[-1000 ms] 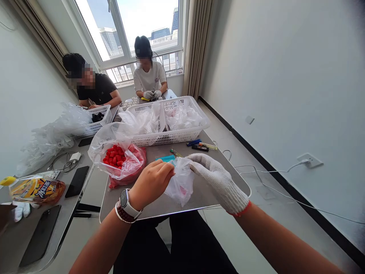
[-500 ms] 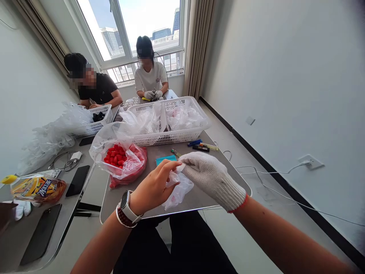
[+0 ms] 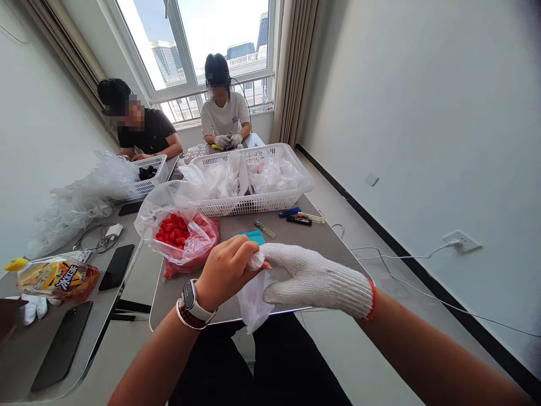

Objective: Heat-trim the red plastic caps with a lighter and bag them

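Head view shows the bare left hand [image 3: 226,272], its curled fingers [image 3: 236,248] closed, and the white knitted cotton-gloved right hand [image 3: 316,287], pinching together the top of a small clear plastic bag [image 3: 252,304]. This bag hangs at the near edge of the grey table [image 3: 291,242], just right of a clear plastic bag of red pieces [image 3: 181,237].

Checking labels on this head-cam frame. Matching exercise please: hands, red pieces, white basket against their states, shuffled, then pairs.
1. Left hand
2. Right hand
3. Red pieces
4. White plastic basket

A. In a clear plastic bag
B. In a white knit glove with red cuff
C. Bare, smartwatch on wrist
D. Holding clear plastic bags

Pairs: 1-C, 2-B, 3-A, 4-D
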A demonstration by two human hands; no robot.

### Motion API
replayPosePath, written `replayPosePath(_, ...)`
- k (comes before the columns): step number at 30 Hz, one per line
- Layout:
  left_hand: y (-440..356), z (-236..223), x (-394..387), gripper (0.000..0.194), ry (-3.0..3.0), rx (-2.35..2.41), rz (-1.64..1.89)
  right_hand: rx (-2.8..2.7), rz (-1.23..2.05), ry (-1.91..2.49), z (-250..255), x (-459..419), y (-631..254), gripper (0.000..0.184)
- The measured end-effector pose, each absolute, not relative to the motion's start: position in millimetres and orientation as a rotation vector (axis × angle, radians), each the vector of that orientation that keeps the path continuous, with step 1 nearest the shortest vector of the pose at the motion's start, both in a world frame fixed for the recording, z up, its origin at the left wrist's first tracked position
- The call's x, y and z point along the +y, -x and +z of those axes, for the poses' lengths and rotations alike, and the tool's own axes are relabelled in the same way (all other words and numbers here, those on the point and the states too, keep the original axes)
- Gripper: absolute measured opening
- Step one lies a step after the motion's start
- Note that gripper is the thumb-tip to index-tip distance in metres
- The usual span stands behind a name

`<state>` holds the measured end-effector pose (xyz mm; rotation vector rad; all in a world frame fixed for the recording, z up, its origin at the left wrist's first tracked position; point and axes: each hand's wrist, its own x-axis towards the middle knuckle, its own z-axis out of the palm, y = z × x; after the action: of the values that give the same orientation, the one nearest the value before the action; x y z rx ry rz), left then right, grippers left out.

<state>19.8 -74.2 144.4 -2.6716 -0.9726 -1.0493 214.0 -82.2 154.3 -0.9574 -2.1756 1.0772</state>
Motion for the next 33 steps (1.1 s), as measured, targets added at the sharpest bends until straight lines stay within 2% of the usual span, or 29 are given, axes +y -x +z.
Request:
replayPosePath(3,-22.6,144.2,-76.9,0.035,2.737,-1.000,-1.215,-2.135,0.931,0.942,148.5,-82.9,-207.8,0.006)
replayPosePath(5,-23.0,140.8,-78.7,0.045,2.736,-1.062,-1.411,-2.060,0.903,0.935,145.7,-82.6,-205.7,0.018)
replayPosePath(8,-21.4,125.4,-80.5,0.096,2.770,-1.197,-1.664,-1.913,0.969,0.985,149.1,-82.7,-206.6,0.024)
replayPosePath(10,-21.1,108.3,-82.0,0.117,2.926,-1.291,-1.683,-1.819,1.040,0.965,155.6,-83.4,-208.3,0.022)
replayPosePath(11,-21.5,98.7,-83.3,0.121,2.999,-1.354,-1.658,-1.788,1.063,0.944,159.4,-83.7,-209.3,0.021)
replayPosePath(12,-22.5,89.2,-85.1,0.118,3.054,-1.434,-1.621,-1.772,1.065,0.925,163.2,-83.8,-210.6,0.020)
replayPosePath(13,-23.8,80.2,-87.4,0.107,3.092,-1.458,-1.596,-1.768,1.047,0.920,167.0,-83.5,-212.3,0.019)
replayPosePath(16,-27.7,59.6,-96.0,0.044,3.265,-1.436,-1.519,-1.785,0.953,0.965,175.8,-79.7,-222.4,0.019)
replayPosePath(17,-28.5,55.1,-98.7,0.034,3.306,-1.455,-1.490,-1.792,0.935,0.995,177.7,-77.4,-227.7,0.018)
replayPosePath(24,-25.0,35.0,-101.5,0.047,3.286,-1.665,-1.652,-1.896,0.961,1.166,181.1,-63.4,-272.3,0.014)
replayPosePath(29,-22.4,27.2,-95.1,0.053,3.341,-1.619,-1.407,-1.901,1.191,1.305,192.2,-64.8,-286.9,0.012)
replayPosePath(33,-20.1,30.0,-90.7,0.051,3.316,-1.518,-1.230,-1.898,1.214,1.345,205.1,-67.6,-287.3,0.008)
